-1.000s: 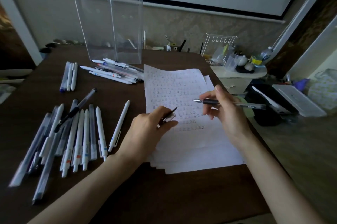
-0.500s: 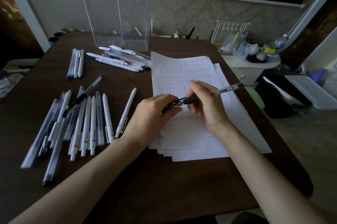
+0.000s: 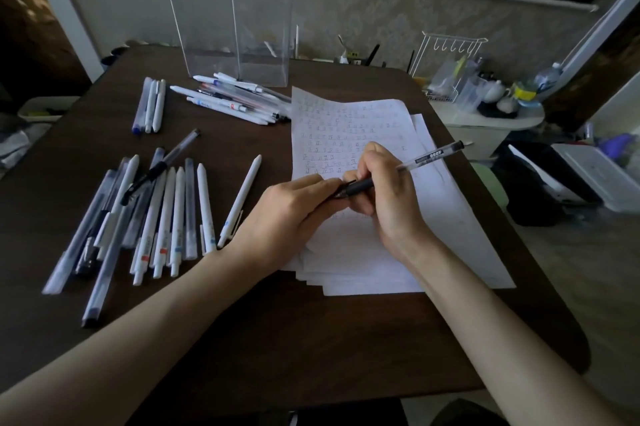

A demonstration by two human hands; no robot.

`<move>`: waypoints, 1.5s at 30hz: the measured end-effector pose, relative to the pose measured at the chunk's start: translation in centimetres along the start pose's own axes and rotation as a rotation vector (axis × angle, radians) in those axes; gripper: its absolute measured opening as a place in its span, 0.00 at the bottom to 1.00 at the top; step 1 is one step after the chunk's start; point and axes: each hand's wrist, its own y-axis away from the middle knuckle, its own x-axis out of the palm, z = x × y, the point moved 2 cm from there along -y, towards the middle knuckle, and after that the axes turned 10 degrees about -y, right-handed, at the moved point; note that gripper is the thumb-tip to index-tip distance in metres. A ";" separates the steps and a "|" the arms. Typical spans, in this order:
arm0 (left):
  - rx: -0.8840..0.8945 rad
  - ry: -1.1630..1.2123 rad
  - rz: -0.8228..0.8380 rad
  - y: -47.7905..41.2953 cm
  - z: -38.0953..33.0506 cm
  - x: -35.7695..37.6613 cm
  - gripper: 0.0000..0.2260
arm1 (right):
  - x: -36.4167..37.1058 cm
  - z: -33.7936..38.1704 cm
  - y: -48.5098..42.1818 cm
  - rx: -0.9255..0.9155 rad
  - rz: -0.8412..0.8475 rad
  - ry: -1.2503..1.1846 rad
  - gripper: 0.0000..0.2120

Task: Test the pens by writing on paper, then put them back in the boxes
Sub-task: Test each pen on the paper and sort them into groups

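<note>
My right hand (image 3: 384,197) grips a clear-barrelled pen (image 3: 429,158) by its black grip, barrel pointing up to the right. My left hand (image 3: 294,207) pinches the pen's cap (image 3: 343,190) at the tip end, the two hands touching over a stack of white paper (image 3: 349,127) covered with rows of written marks. Several white and grey pens (image 3: 162,214) lie in a row on the left of the dark table (image 3: 277,339). Another heap of pens (image 3: 228,100) lies in front of two tall clear boxes (image 3: 235,10) at the back.
Three pens (image 3: 150,105) lie apart at the back left. One white pen (image 3: 240,200) lies alone beside my left hand. Right of the table stand a white wire rack (image 3: 450,58) with cups and bottles on a small shelf, and a black and white case (image 3: 554,179).
My right hand brought the pen leftwards to my left hand, and the cap now meets the pen's tip. The view tilted down and closer to the table.
</note>
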 end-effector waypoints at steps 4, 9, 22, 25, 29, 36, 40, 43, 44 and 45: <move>-0.016 -0.008 -0.004 0.1 -0.3 -0.2 0.14 | 0.4 0.1 0.0 0.008 0.008 -0.018 0.12; -0.172 -0.090 -0.023 0.0 -0.2 -1.1 0.13 | 1.8 0.7 -0.5 0.149 0.010 0.036 0.23; -0.605 -0.605 -0.208 5.7 5.4 -10.5 0.04 | 6.2 -3.7 -13.4 -0.009 -0.075 0.980 0.07; -0.620 -0.744 -0.143 6.1 6.4 -10.0 0.06 | 6.8 -4.9 -15.1 -0.036 -0.083 1.263 0.11; -0.695 -0.818 -0.032 6.7 7.1 -9.5 0.05 | 7.3 -5.7 -15.9 -0.025 -0.127 1.361 0.11; -0.692 -0.859 -0.026 6.8 6.9 -9.2 0.12 | 7.6 -5.3 -15.1 -0.249 -0.071 1.600 0.11; -0.631 -0.804 -0.107 6.7 6.6 -9.1 0.12 | 7.7 -4.2 -14.2 -0.328 -0.152 1.451 0.05; -0.527 -0.741 -0.108 6.2 6.1 -9.0 0.16 | 6.2 -1.8 -12.6 -0.337 -0.217 1.274 0.04; -0.478 -0.720 -0.105 5.8 5.9 -8.8 0.17 | 5.5 -0.8 -11.7 -0.336 -0.193 1.220 0.04; -0.433 -0.700 -0.102 5.4 5.7 -8.6 0.18 | 4.7 0.2 -10.5 -0.329 -0.146 1.151 0.04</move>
